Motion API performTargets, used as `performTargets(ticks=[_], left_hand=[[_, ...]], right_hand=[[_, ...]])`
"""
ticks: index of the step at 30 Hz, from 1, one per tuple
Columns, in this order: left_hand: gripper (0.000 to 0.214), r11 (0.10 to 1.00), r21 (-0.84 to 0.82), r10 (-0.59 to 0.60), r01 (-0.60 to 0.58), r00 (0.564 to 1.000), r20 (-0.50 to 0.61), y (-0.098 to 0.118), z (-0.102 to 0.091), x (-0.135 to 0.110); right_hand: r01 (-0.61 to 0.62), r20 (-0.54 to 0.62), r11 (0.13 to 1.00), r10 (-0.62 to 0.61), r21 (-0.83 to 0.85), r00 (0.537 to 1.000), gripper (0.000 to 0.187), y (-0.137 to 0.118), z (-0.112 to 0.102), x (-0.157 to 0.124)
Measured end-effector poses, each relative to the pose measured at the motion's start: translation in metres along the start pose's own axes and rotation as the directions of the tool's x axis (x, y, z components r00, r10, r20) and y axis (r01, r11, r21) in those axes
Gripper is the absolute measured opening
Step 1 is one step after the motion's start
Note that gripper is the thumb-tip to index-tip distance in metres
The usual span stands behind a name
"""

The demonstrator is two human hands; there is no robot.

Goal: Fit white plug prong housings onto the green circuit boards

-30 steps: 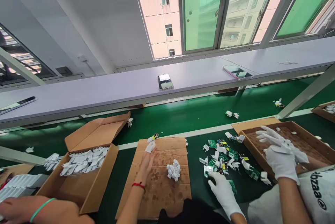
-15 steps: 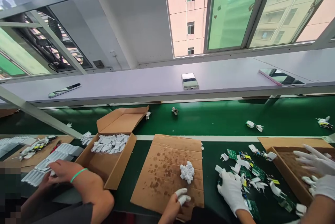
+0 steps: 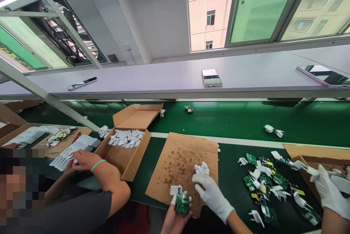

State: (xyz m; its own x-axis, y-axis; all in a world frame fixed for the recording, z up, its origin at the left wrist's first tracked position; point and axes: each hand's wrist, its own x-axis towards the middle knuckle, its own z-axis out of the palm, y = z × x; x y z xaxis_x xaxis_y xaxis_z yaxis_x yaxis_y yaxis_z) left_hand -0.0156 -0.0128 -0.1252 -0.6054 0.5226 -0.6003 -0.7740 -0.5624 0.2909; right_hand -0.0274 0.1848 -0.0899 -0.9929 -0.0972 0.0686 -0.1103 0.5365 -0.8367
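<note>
Since the left hand (image 3: pixel 177 215) only has the little green circuit board (image 3: pixel 182 203) pinched by its lower end, fingers closed round it with a white plastic piece (image 3: pixel 175 190) sticking up at the top, I'd say the main risk is the board twisting or slipping out, especially with those rubber finger covers on. It's held low, just off the near edge of the cardboard sheet (image 3: pixel 177 157), so a drop might miss the table (image 3: pixel 235 175) altogether. Other worry: the gloved right hand (image 3: pixel 212 192) is palm down, fingers loosely curled onto the near side of the heap of small white parts (image 3: pixel 202 168) on that cardboard, and a clumsy nudge could scatter them across the table. Can't tell if it's actually got one pinched, the glove hides that. A neighbour's gloved hand (image 3: pixel 328 190) is well apart, over by the loose boards (image 3: pixel 273 181).
</note>
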Motion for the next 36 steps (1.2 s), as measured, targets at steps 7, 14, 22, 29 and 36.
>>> performTargets(ticks=[7, 14, 22, 29, 36], left_hand=[[0.021, 0.994, -0.028, 0.103, -0.101, 0.994, 0.044, 0.021, -0.027, -0.014], [0.024, 0.928, 0.022, 0.356, -0.371, 0.905, 0.234, 0.017, 0.022, -0.034], [0.029, 0.94, 0.1, 0.3, -0.326, 0.931, 0.211, 0.023, 0.082, -0.049], [0.064, 0.832, 0.374, 0.335, -0.409, 0.909, 0.249, 0.022, 0.129, -0.044], [0.075, 0.777, 0.431, 0.287, -0.459, 0.867, 0.407, 0.013, 0.147, -0.04]], right_hand=[[-0.467, -0.002, 0.869, 0.473, -0.165, 0.881, 0.017, 0.057, 0.023, 0.082], [-0.532, -0.031, 0.82, 0.55, 0.213, 0.835, 0.013, 0.072, 0.036, 0.07], [-0.319, -0.092, 0.527, 0.612, 0.788, 0.785, 0.051, 0.079, 0.003, 0.047], [-0.029, -0.142, 0.322, 0.496, 0.946, 0.856, 0.048, -0.029, -0.053, 0.006], [0.27, -0.375, 0.854, -0.096, 0.445, 0.922, 0.018, -0.093, -0.084, -0.031]])
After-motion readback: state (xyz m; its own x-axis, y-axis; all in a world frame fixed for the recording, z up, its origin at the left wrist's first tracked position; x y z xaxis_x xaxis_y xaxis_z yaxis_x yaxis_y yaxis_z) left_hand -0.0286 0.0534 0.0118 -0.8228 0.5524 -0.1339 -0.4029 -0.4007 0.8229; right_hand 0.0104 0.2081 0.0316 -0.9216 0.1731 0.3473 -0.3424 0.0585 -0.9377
